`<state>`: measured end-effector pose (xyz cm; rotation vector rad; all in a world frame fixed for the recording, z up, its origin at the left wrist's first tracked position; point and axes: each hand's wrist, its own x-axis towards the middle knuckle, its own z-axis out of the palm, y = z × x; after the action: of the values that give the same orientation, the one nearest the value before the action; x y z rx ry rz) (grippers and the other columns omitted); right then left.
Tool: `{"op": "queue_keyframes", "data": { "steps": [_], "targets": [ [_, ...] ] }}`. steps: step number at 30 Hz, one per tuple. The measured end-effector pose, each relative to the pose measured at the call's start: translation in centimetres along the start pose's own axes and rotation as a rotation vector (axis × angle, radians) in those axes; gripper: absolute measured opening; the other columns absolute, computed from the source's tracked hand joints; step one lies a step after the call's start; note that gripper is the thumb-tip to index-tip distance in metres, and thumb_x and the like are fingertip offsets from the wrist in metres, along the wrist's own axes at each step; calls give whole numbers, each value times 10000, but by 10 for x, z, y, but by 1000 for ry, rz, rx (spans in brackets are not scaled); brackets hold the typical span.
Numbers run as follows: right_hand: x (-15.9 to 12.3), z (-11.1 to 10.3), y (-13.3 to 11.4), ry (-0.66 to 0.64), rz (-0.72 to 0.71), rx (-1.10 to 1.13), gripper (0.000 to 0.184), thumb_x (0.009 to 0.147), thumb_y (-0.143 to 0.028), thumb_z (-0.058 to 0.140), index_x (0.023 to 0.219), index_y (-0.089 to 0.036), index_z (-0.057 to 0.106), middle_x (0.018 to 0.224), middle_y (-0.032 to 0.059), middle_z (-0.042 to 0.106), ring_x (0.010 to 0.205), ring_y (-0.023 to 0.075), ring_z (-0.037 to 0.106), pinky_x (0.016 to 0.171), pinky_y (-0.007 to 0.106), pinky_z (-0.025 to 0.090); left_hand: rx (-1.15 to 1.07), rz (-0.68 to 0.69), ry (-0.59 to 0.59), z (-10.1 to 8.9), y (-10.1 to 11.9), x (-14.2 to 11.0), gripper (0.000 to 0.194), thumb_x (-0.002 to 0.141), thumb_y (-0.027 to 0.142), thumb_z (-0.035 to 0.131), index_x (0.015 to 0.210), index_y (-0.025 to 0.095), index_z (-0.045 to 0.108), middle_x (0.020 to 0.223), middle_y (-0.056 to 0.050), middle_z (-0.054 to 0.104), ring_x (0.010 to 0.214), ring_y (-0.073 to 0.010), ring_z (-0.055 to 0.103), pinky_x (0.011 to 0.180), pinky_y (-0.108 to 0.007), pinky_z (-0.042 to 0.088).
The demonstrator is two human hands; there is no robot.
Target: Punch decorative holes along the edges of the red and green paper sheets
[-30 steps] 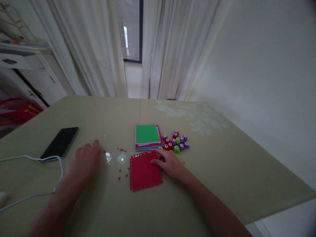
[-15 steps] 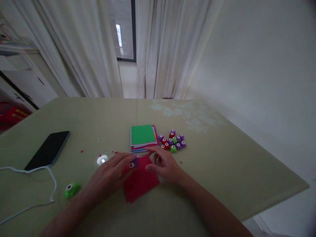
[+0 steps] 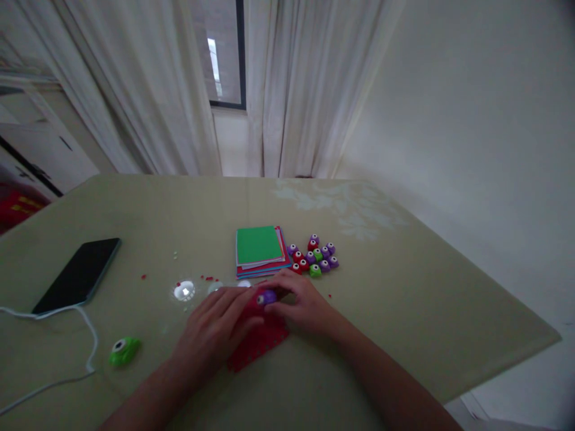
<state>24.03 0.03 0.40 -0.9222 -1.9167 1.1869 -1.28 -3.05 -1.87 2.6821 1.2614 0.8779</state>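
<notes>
Black phone [image 3: 78,275] near left edge of table [image 3: 426,299], white cable [image 3: 92,335] by its near end. Green one-eyed piece [image 3: 124,351] toward near side. Left hand [image 3: 215,323] over red sheet's [image 3: 260,341] left side, thumb spread from fingers. Green-topped paper stack [image 3: 258,245] beyond sheet. Purple one-eyed piece [image 3: 268,297] at sheet's far edge, pinched by right hand's [image 3: 305,302] thumb and fingers. Cluster of similar pieces [image 3: 317,255] just right of stack.

Home room, seemingly: long curtains [image 3: 153,90], window [image 3: 224,66], cabinet [image 3: 49,143], table [image 3: 193,206].
</notes>
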Motion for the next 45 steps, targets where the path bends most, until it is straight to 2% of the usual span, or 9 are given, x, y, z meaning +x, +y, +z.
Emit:
{"op": "queue_keyframes", "data": {
  "steps": [3, 6, 12, 17, 22, 26, 29, 33, 45],
  "targets": [
    [1, -6, 4, 117, 17, -111, 265, 875, -125, 761, 1134, -176, 739, 1097, 66, 672, 970, 193, 689, 877, 322, 587, 161, -222, -62, 1, -5, 2, 413, 1035, 514, 604, 1304, 216, 698, 1242, -147, 741, 1134, -359, 685, 1026, -522, 547],
    [1, -10, 9, 125, 8, -224, 266, 834, -87, 738, 1076, -181, 682, 1054, 53, 674, 919, 188, 678, 850, 318, 574, 193, -294, -181, 0, -14, 3, 483, 982, 544, 679, 1312, 192, 692, 1246, -160, 708, 1165, -386, 645, 1044, -549, 516],
    [-1, -15, 5, 60, 18, -471, 240, 832, -103, 778, 1031, -190, 674, 1018, 58, 706, 939, 222, 643, 863, 342, 507, -80, -355, -326, -4, -24, 6, 327, 951, 364, 733, 1244, 222, 719, 1198, -110, 725, 1163, -334, 652, 1057, -479, 490],
    [-3, -20, 0, -30, 5, -483, 225, 861, -127, 781, 1055, -189, 685, 1047, 68, 717, 971, 232, 643, 874, 341, 497, -223, -406, -370, -6, -27, 7, 264, 879, 363, 788, 1097, 224, 730, 1116, -86, 719, 1089, -314, 647, 968, -436, 501],
    [-3, -22, 2, -95, 23, -469, 249, 861, -100, 748, 1087, -188, 695, 1096, 77, 726, 1000, 233, 658, 895, 343, 502, -303, -382, -355, -7, -25, 9, 158, 907, 347, 720, 1002, 221, 717, 1069, -79, 737, 1029, -291, 663, 919, -399, 492],
    [-3, -22, 5, -85, 22, -444, 296, 816, -65, 730, 1085, -188, 715, 1067, 69, 733, 963, 225, 664, 875, 340, 512, -410, -490, -343, -10, -17, 13, 260, 982, 407, 605, 1114, 234, 749, 1017, -69, 801, 928, -277, 713, 829, -364, 499],
    [-2, -23, 7, -11, 55, -330, 281, 810, -84, 721, 1070, -187, 700, 998, 47, 720, 854, 190, 664, 785, 304, 529, -490, -540, -295, -12, -13, 17, 320, 1010, 459, 557, 1052, 237, 782, 901, -40, 802, 802, -244, 697, 732, -326, 483],
    [-1, -25, 7, 71, 52, -181, 259, 832, -138, 721, 1081, -191, 673, 979, 30, 712, 821, 168, 669, 761, 288, 553, -636, -580, -246, -12, -13, 18, 369, 999, 523, 583, 972, 225, 800, 851, -21, 790, 778, -223, 684, 678, -290, 473],
    [0, -26, 8, 114, 3, -173, 266, 831, -120, 707, 1084, -197, 683, 975, 20, 698, 812, 155, 664, 766, 284, 559, -725, -664, -246, -17, -11, 20, 397, 959, 554, 623, 944, 219, 836, 854, -29, 819, 773, -226, 711, 652, -281, 486]
  ]
}}
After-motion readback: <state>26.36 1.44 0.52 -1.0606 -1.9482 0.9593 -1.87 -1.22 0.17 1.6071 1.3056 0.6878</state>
